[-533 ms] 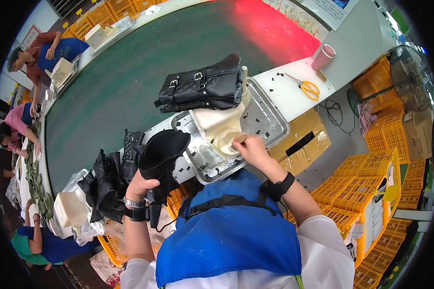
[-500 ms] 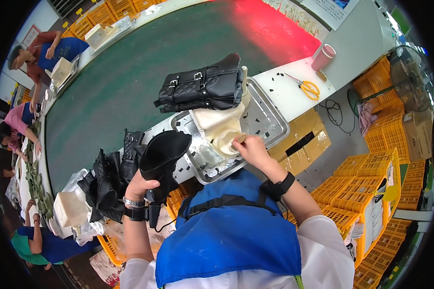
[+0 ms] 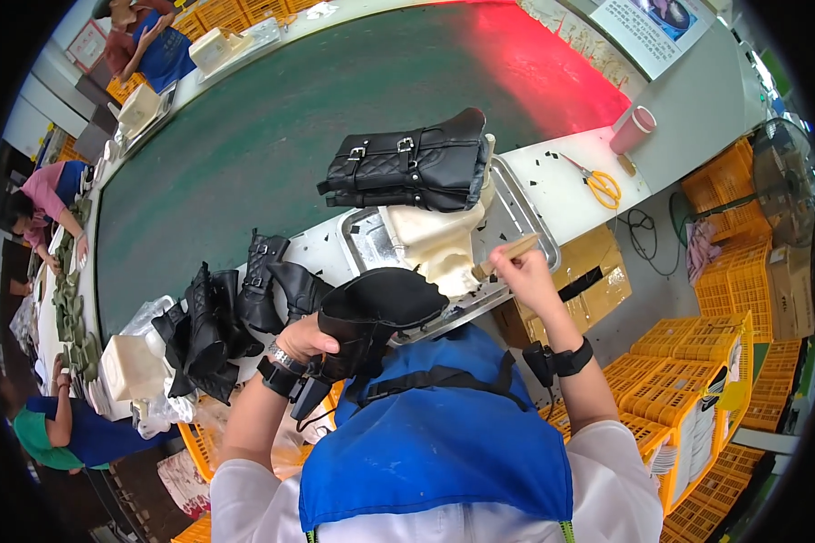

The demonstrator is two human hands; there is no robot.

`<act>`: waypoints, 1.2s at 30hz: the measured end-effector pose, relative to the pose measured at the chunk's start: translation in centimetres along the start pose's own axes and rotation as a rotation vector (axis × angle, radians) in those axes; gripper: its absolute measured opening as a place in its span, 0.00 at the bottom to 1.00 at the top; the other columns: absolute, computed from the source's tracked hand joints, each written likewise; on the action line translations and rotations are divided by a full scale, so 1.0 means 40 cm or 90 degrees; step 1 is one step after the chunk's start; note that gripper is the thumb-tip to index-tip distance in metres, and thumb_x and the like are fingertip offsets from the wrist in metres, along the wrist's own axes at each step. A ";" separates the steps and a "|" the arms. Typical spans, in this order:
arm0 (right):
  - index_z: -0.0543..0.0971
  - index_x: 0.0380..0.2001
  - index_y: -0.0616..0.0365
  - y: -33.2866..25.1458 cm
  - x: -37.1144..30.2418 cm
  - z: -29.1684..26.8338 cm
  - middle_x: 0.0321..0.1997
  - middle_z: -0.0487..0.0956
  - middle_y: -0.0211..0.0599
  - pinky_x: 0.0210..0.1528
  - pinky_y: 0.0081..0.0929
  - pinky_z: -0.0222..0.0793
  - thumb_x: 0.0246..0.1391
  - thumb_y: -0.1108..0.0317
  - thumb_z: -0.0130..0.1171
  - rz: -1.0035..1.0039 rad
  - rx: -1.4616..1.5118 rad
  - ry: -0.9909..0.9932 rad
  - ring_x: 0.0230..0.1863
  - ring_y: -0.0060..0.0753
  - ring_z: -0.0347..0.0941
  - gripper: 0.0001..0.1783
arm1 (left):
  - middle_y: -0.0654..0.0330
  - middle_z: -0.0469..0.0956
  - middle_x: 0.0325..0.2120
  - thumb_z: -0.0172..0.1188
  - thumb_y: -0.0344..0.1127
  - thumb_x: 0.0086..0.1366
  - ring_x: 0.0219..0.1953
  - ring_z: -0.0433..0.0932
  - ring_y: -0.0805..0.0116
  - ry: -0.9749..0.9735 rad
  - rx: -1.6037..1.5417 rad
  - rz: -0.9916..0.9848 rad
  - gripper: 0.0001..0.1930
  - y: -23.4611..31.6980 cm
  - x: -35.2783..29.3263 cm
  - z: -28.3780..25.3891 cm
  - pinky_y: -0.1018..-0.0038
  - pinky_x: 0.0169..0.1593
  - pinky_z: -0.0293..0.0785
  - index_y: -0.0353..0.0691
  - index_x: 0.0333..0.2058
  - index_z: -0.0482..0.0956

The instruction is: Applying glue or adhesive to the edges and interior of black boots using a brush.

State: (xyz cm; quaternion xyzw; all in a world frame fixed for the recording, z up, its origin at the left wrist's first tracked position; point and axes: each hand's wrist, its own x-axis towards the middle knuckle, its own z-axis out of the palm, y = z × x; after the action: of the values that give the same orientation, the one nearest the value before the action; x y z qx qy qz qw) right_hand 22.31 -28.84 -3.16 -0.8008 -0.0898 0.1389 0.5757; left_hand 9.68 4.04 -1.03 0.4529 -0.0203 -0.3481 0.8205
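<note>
Left hand (image 3: 304,338) curled, thumb (image 3: 327,345) pointing inward; right hand (image 3: 522,269) pinching.

Counting one left hand (image 3: 306,340), one right hand (image 3: 523,274); one brush (image 3: 523,243), one tray (image 3: 507,199), one cup (image 3: 632,131), one pair of scissors (image 3: 602,187), one fan (image 3: 783,172). Tallying at least four tubs (image 3: 426,235), two wrist straps (image 3: 571,359), at least three co-workers (image 3: 47,186). Finding at least five boots (image 3: 371,308), overlapping too much for exact numbers; likewise many crates (image 3: 679,348).

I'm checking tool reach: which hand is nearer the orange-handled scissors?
The right hand: below and left of the scissors in the picture. The left hand is farther, across the metal tray.
</note>
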 end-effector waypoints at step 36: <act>0.76 0.17 0.64 -0.265 -0.019 0.108 0.15 0.72 0.46 0.19 0.34 0.63 0.46 0.67 0.59 -0.296 -0.168 0.053 0.17 0.46 0.70 0.12 | 0.52 0.63 0.54 0.73 0.33 0.38 0.56 0.63 0.64 0.210 0.543 0.174 0.50 0.007 0.010 0.149 0.70 0.59 0.58 0.35 0.59 0.52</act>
State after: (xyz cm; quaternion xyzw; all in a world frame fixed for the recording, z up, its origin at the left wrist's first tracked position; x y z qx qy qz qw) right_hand 20.36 -21.79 5.66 -0.8317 -0.2645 -0.0428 0.4862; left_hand 8.05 -0.45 2.57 0.7917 -0.0906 -0.1213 0.5918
